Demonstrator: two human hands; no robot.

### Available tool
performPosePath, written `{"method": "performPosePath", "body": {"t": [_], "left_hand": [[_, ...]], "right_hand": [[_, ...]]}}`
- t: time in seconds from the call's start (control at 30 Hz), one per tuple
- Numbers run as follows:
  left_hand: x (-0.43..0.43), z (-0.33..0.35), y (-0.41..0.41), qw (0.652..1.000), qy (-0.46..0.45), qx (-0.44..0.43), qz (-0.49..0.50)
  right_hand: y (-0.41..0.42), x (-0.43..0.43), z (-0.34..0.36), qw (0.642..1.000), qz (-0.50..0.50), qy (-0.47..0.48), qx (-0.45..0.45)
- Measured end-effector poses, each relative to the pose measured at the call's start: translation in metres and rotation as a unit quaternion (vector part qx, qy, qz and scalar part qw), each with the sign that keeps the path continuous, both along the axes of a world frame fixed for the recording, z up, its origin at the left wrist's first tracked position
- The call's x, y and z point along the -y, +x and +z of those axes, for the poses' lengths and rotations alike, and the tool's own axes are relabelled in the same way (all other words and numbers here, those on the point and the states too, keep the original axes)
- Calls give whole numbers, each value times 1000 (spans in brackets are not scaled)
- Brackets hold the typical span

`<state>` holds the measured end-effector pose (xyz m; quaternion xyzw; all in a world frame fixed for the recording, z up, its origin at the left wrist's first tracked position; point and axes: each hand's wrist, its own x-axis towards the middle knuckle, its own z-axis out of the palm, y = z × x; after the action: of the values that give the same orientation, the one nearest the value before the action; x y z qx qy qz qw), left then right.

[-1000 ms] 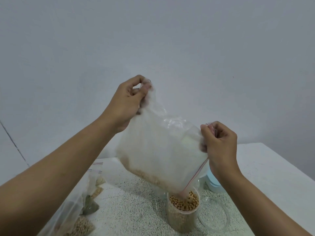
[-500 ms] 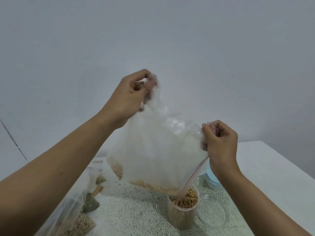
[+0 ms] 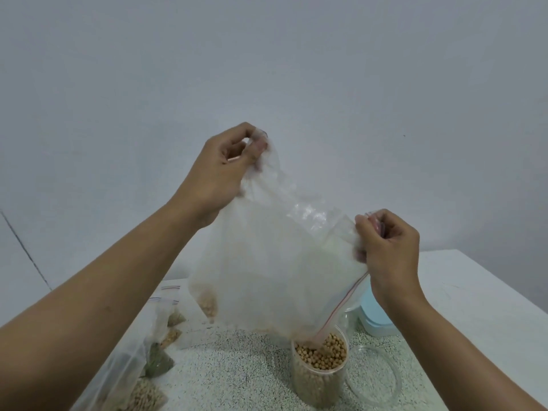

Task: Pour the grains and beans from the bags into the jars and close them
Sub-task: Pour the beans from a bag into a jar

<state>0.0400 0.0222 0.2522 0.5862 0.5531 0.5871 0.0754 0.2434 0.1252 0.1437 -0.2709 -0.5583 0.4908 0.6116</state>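
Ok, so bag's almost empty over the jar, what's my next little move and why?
Probably lift the left hand higher: a small clump of beans sits in the bag's lower left corner, away from the mouth resting in the nearly full jar.

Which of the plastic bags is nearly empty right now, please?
The large bag held up by both hands over the jar; only a few beans remain in its lower corner, while the bags lying at left remain filled.

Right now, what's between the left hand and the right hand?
In the head view, only the clear bag spans from the left hand to the right hand, pinched by both, its mouth in the jar.
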Motion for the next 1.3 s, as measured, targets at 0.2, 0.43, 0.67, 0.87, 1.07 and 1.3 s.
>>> {"method": "performPosePath", "body": {"t": [0.2, 0.43, 0.67, 0.87, 1.07, 1.3], "left_hand": [[-1, 3, -4, 993, 4, -109, 45], [5, -5, -13, 939, 41, -301, 159], [5, -15, -17, 923, 38, -344, 171], [-4, -14, -13, 943, 43, -305, 126], [-8, -3, -3, 950, 68, -285, 108], [-15, 4, 9, 952, 60, -289, 83]], "right_hand": [[1, -1, -5, 1000, -9, 4, 5], [6, -3, -5, 1000, -22, -3, 1], [7, -4, -11, 999, -25, -17, 10], [6, -5, -14, 999, -27, -35, 7], [8, -9, -4, 999, -45, -15, -23], [3, -8, -10, 999, -52, -13, -7]]}}
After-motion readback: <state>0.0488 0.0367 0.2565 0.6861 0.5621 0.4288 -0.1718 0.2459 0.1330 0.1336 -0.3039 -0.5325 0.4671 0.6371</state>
